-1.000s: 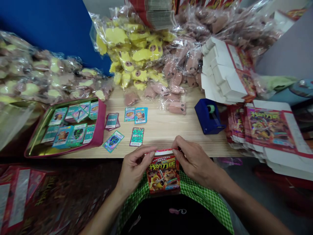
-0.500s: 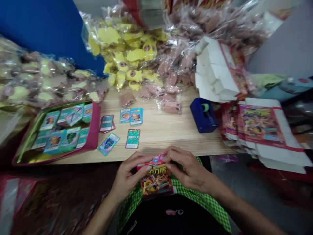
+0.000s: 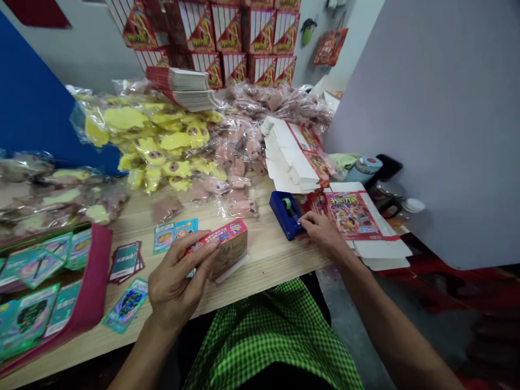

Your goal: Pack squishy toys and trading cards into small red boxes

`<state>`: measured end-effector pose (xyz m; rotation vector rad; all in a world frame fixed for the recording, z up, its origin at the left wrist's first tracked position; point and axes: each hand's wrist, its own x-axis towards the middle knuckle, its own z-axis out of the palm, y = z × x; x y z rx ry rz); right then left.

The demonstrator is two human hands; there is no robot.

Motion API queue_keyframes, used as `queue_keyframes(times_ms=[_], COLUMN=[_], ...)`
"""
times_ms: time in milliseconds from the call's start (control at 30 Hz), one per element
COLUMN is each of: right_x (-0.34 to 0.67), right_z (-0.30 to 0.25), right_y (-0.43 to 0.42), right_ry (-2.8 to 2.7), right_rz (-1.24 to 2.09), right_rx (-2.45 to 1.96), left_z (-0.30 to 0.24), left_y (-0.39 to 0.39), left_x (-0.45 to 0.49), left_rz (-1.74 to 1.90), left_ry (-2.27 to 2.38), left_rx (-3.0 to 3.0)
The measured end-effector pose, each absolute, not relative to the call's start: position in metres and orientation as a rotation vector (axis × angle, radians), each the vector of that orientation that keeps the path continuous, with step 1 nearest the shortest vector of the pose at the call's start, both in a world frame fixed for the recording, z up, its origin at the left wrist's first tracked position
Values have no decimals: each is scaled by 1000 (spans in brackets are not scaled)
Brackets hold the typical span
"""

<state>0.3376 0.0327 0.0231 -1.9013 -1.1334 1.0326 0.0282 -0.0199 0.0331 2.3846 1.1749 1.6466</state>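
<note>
My left hand (image 3: 181, 271) is wrapped round a small red printed box (image 3: 229, 246), which rests on the table near its front edge. The box's top flap is closed and one side faces right. Further right, my right hand (image 3: 323, 230) pinches at the front end of a blue tape dispenser (image 3: 284, 214). A short piece of clear tape seems to run from the dispenser's pale green roll to the fingertips. Trading cards (image 3: 164, 237) lie behind and to the left of my left hand, partly covered by it.
A pink-rimmed tin (image 3: 99, 265) of cards stands at left. Bagged yellow toys (image 3: 174, 142) and bagged brown toys (image 3: 231, 154) are heaped at the back. Flattened boxes (image 3: 351, 216) lie at right below white carton blanks (image 3: 284, 154). A grey partition (image 3: 430, 135) rises at right.
The box has moved from over my lap up onto the table, now in my left hand alone. My right hand has left it and reached right to the tape dispenser. The view has tilted up.
</note>
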Motion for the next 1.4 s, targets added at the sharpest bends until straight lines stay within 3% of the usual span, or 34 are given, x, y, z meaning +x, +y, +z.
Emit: queue_keyframes(times_ms=[467, 733, 933, 1233, 1400], right_x=[332, 337, 325, 225, 203], right_z=[6, -31, 10, 59, 62], right_y=[17, -2, -35, -49, -42], right_ry=[-1085, -1259, -1444, -1437, -1333], right_rz=[1138, 830, 529, 1419, 1555], right_rx=[-1655, -1713, -1639, -954, -912], left_z=[35, 30, 37, 37, 34], left_y=[-33, -39, -45, -47, -48], left_x=[21, 18, 24, 23, 26], left_rz=[1433, 1448, 1410, 1436, 1547], left_ry=[1195, 1286, 1290, 1277, 1290], left_rx=[2618, 2638, 2659, 2673, 2538])
